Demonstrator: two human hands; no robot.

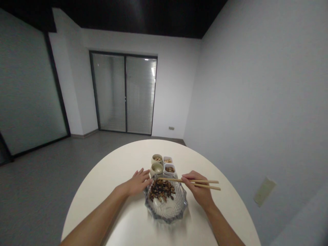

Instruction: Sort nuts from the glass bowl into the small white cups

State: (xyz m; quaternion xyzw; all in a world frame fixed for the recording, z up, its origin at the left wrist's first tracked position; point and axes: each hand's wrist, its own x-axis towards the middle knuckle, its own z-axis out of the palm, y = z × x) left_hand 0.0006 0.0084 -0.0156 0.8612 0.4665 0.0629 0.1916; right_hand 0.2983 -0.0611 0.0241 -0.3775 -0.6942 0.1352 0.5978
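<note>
A scalloped clear glass bowl (176, 206) sits on the round table before me, with dark brown seed-like pieces (162, 190) heaped toward its far left. Fingers spread, my left hand (139, 182) lies palm-down at the bowl's left rim. My right hand (198, 188) grips a pair of wooden chopsticks (210, 181) right of the bowl; their tips reach left over its far edge. Just beyond stand two round cups, the nearer cup (156, 168) with no pieces visible and the farther cup (156, 158) holding pale nuts. Whether the chopsticks pinch anything is too small to tell.
Beside the cups are two white square dishes: the near dish (169, 169) holds brown pieces, the far dish (167, 160) pale ones. The white round table (123, 218) stands close to a wall (256, 102) on the right. Glass doors (125, 95) are at the back.
</note>
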